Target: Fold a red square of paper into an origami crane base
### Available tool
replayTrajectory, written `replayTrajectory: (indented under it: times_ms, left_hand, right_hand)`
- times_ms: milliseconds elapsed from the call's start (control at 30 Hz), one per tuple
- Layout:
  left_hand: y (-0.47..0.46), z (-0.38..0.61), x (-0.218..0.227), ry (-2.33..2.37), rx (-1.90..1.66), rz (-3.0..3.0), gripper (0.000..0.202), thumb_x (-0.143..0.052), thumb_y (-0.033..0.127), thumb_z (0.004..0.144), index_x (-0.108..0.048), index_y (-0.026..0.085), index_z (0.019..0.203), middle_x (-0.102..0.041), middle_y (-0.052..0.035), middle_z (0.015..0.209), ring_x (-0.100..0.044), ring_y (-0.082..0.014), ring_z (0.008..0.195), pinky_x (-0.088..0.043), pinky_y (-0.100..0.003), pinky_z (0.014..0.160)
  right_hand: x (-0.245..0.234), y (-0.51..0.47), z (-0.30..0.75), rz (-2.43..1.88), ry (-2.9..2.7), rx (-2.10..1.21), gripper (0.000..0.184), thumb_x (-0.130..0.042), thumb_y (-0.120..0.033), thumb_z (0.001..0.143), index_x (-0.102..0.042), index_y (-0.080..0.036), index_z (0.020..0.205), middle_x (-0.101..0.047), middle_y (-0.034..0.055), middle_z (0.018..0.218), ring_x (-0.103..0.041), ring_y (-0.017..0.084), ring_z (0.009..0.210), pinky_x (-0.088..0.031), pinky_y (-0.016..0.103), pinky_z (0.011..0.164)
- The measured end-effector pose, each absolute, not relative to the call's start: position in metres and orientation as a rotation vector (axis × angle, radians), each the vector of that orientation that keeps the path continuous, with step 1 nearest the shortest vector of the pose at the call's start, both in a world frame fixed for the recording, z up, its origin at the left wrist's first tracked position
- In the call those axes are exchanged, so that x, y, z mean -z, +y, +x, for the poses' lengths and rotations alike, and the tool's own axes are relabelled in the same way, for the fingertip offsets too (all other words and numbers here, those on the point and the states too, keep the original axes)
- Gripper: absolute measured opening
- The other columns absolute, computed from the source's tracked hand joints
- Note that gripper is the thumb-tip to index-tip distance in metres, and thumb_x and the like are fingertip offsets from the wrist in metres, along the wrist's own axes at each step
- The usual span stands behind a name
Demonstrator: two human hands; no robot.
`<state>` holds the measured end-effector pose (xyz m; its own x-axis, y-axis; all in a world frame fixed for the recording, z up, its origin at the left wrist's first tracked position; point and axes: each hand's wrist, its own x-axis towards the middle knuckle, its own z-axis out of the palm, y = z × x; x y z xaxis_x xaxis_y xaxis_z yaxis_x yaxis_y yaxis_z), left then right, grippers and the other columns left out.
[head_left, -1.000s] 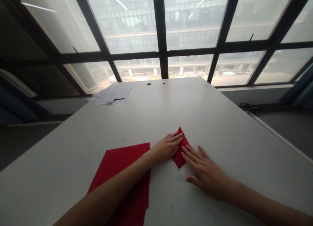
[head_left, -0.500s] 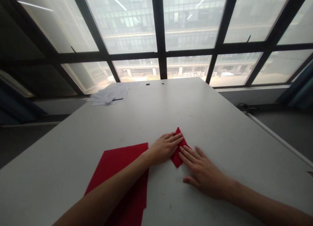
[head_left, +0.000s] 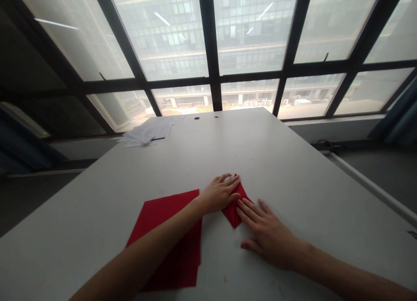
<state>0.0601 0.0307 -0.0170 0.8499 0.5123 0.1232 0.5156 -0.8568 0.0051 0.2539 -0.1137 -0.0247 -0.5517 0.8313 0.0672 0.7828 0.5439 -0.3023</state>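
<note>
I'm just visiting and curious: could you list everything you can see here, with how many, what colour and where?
Folded paper: one, red, under the fingers
Flat sheets: more than one, red, near left
Table: one, white, centre
Loose papers: several, white, far left of table
Thin stick-like item: one, dark, on those papers
Window panes: many, clear, behind table
Window frame: one grid, dark, around panes
Curtains: two, blue, far sides
Left hand: one, bare, on folded paper
Right hand: one, bare, fingertips on folded paper

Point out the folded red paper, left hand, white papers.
Folded red paper (head_left: 232, 214): head view, lower part.
Left hand (head_left: 216, 196): head view, back of hand.
White papers (head_left: 152, 128): head view, pile's middle.
</note>
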Motion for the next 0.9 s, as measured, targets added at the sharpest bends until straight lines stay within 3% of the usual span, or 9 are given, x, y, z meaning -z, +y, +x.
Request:
replayTrajectory:
  times_ms: [167, 333, 500, 633, 767, 900]
  left_hand:
    - [0.033, 0.061, 0.026, -0.915, 0.300, -3.011, 0.055, -0.034, 0.047, 0.104, -0.038, 0.017, 0.150, -0.043, -0.0111, 0.153, -0.035, -0.0264, 0.142, -0.031, -0.042, 0.114]
    - [0.025, 0.060, 0.018, -0.836, 0.409, -2.993, 0.044, -0.041, 0.039, 0.103, -0.046, 0.025, 0.144, -0.043, -0.0099, 0.151, -0.039, -0.0268, 0.139, -0.037, -0.044, 0.111]
    - [0.013, 0.056, 0.011, -0.679, 0.432, -3.023, 0.040, -0.042, 0.037, 0.103, -0.052, 0.020, 0.137, -0.053, -0.0116, 0.142, -0.048, -0.0256, 0.132, -0.041, -0.043, 0.109]
    - [0.013, 0.056, 0.018, -0.493, 0.422, -3.023, 0.035, -0.039, 0.029, 0.105, -0.059, 0.014, 0.129, -0.061, -0.0115, 0.134, -0.045, -0.0248, 0.136, -0.038, -0.041, 0.114]
    - [0.015, 0.058, 0.023, -0.428, 0.424, -2.988, 0.033, -0.041, 0.026, 0.104, -0.060, 0.012, 0.128, -0.064, -0.0121, 0.132, -0.046, -0.0236, 0.137, -0.038, -0.042, 0.116]
    - [0.014, 0.059, 0.022, -0.455, 0.464, -2.998, 0.034, -0.038, 0.026, 0.105, -0.061, 0.013, 0.126, -0.062, -0.0122, 0.135, -0.047, -0.0215, 0.137, -0.037, -0.041, 0.117]
  right_hand:
    - [0.023, -0.114, 0.253, -1.363, -2.571, -0.370, 0.082, -0.054, -0.055, 0.093, -0.020, -0.018, 0.157, -0.019, 0.0134, 0.162, -0.017, 0.033, 0.150, -0.013, 0.062, 0.119]
    - [0.022, -0.113, 0.253, -1.360, -2.561, -0.380, 0.081, -0.056, -0.054, 0.092, -0.020, -0.020, 0.157, -0.020, 0.0134, 0.162, -0.017, 0.033, 0.150, -0.013, 0.062, 0.119]
    - [0.021, -0.113, 0.253, -1.351, -2.560, -0.365, 0.082, -0.058, -0.051, 0.092, -0.020, -0.020, 0.157, -0.025, 0.0127, 0.161, -0.019, 0.032, 0.149, -0.015, 0.062, 0.119]
    - [0.020, -0.115, 0.251, -1.327, -2.551, -0.294, 0.079, -0.060, -0.047, 0.091, -0.027, -0.016, 0.155, -0.031, 0.0135, 0.159, -0.023, 0.032, 0.148, -0.020, 0.059, 0.119]
    - [0.022, -0.111, 0.253, -1.303, -2.491, -0.187, 0.065, -0.057, -0.038, 0.094, -0.036, -0.017, 0.151, -0.039, 0.0111, 0.155, -0.031, 0.030, 0.145, -0.026, 0.054, 0.119]
    - [0.027, -0.081, 0.267, -1.448, -2.270, -0.076, 0.045, -0.042, -0.029, 0.100, -0.049, -0.017, 0.143, -0.051, 0.0115, 0.147, -0.043, 0.024, 0.137, -0.034, 0.045, 0.116]
